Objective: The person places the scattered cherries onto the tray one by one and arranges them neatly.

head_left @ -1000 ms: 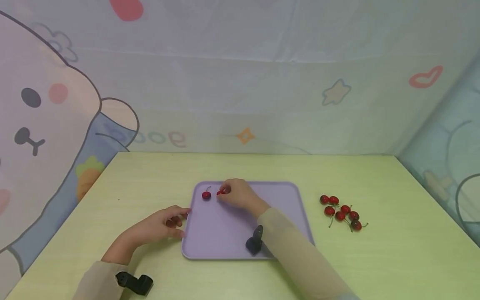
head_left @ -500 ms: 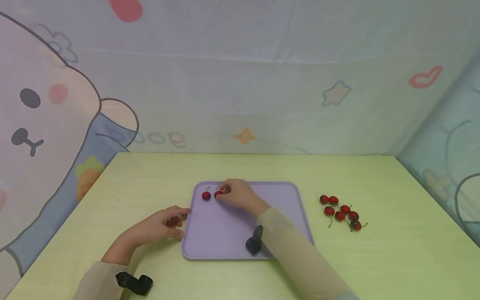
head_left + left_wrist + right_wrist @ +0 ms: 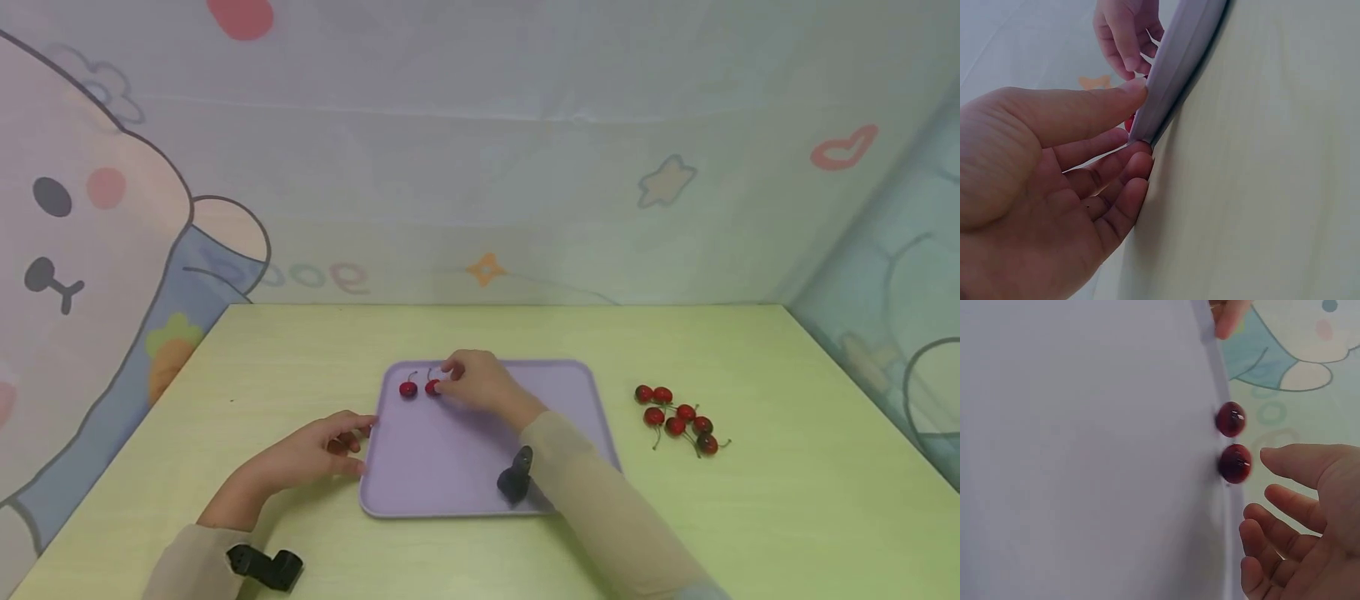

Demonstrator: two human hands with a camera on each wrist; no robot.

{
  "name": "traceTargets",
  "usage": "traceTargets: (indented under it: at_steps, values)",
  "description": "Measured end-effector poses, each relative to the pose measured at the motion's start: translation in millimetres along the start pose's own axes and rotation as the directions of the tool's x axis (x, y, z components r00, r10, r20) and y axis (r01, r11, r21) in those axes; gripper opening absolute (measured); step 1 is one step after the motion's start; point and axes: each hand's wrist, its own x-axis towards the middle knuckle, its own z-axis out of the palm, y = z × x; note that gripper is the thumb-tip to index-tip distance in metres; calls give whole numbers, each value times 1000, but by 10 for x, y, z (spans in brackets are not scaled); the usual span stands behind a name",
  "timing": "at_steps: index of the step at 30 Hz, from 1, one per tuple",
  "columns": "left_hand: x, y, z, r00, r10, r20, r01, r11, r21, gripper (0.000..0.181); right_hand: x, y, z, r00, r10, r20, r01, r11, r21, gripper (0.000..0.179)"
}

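I have the right hand (image 3: pixel 483 383) at the head view's centre, thumb and fingers parted, just beside the nearer of two cherries (image 3: pixel 432 388) lying in the tray's (image 3: pixel 427 467) upper-left corner. Left of centre, the left hand's (image 3: pixel 309 452) relaxed, separated digits touch the tray's left edge; a cherry cluster (image 3: pixel 676 427) lies on the table (image 3: pixel 750 358), frame right.

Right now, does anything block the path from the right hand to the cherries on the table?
Nothing visible does: between the right hand and those cherries lie only the tray, its right rim and some table.
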Motion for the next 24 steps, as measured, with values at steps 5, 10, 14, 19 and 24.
traceTargets:
  at_steps: [5,10,14,19,24]
  values:
    - [-20,-15,-23,1000,-3,-8,3,1000,7,68,-90,-66,-300,999,-25,-37,26,999,46,34]
    - [-48,-25,-39,1000,7,-16,-7,1000,17,68,-214,-131,-656,996,-32,-88,38,997,74,35]
    - [-50,-36,-36,1000,17,-11,-17,1000,21,67,-373,-99,-937,990,-58,-126,65,997,52,37]
    - [-43,-26,-35,999,31,-11,-31,999,22,65,-611,31,-1273,987,-56,-150,57,998,4,38]
    - [-49,-6,-31,1000,24,-12,-24,1000,14,65,-834,178,-1544,985,-21,-173,12,999,-51,39]
